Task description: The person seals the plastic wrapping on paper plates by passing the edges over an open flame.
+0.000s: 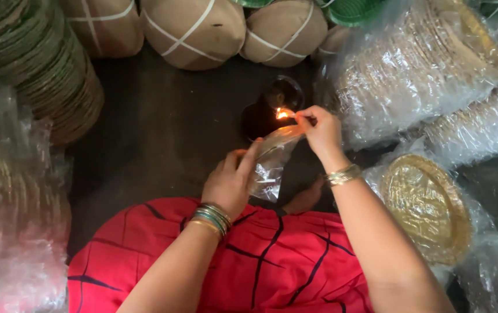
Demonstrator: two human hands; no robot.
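Both hands grasp a clear bag (272,159): the left hand (231,182) pinches its near side, the right hand (321,132) holds its far top edge just beside the flame (282,114).

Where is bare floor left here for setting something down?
One free patch: dark floor between the stacked plates at left, tied bundles above, and the lamp flame. The right is crowded with plastic-wrapped plate stacks; both hands hold a clear plastic bag at the flame.
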